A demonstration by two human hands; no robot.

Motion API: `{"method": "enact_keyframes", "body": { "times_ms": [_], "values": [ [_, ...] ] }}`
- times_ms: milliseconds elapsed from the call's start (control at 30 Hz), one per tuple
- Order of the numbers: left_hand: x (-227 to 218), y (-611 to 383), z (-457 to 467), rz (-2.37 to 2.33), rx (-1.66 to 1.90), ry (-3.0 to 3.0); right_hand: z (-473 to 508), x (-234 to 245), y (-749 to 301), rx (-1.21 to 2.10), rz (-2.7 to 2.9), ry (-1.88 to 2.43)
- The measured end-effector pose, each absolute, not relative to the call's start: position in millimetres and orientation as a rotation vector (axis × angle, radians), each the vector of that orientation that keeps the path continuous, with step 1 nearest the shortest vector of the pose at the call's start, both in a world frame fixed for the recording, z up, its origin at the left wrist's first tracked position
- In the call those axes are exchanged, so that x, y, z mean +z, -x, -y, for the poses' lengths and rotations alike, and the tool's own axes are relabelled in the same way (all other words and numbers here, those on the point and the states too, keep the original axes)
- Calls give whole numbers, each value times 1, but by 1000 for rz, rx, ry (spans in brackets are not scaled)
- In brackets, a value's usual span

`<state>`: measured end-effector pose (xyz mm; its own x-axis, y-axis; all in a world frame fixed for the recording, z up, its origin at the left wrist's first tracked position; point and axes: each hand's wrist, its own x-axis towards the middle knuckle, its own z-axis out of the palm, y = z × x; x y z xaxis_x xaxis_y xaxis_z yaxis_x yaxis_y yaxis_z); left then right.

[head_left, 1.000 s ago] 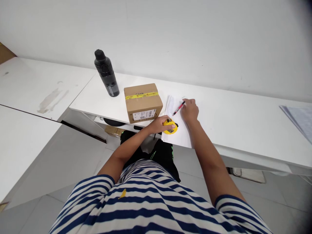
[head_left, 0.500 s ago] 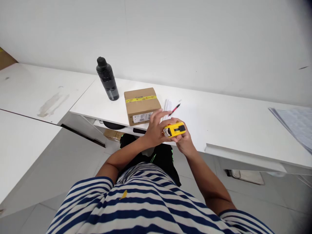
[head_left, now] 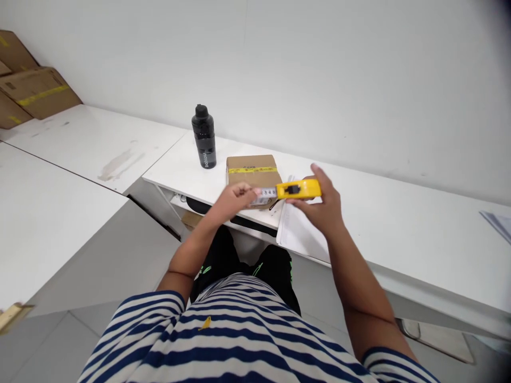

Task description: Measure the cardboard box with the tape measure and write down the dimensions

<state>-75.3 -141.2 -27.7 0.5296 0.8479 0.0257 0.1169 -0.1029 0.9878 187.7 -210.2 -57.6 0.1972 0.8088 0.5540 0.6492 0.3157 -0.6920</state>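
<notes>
My right hand (head_left: 325,205) is closed round a yellow tape measure (head_left: 309,188) with a black slider. A short length of its blade (head_left: 268,192) is out, and my left hand (head_left: 236,201) pinches the blade's free end. Just behind the blade sits a small cardboard box (head_left: 251,164) with yellow tape across its top; the blade and my left fingers cover part of its front label. White paper sheets (head_left: 299,229) lie below my right hand at the desk's front edge. A dark thin item, perhaps the pen, shows partly under the tape measure.
A black bottle (head_left: 205,138) stands left of the box on the white desk (head_left: 399,229). Larger cardboard boxes (head_left: 43,93) are stacked at the far left. More papers (head_left: 497,223) lie at the right edge. A shelf under the desk holds dark items.
The tape measure's blade has been drawn out, my left hand moving left with its end and my right hand moving right with the case. The view has shifted left.
</notes>
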Motion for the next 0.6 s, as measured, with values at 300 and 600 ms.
{"method": "enact_keyframes", "body": {
  "times_ms": [300, 600],
  "values": [
    [-50, 99, 34, -1079, 956, -1392, 130, -72, -229, 372, 1205, 1549],
    [-68, 96, 40, -1231, 827, -1704, 121, -68, -216, 361, 1333, 1498]
  ]
}}
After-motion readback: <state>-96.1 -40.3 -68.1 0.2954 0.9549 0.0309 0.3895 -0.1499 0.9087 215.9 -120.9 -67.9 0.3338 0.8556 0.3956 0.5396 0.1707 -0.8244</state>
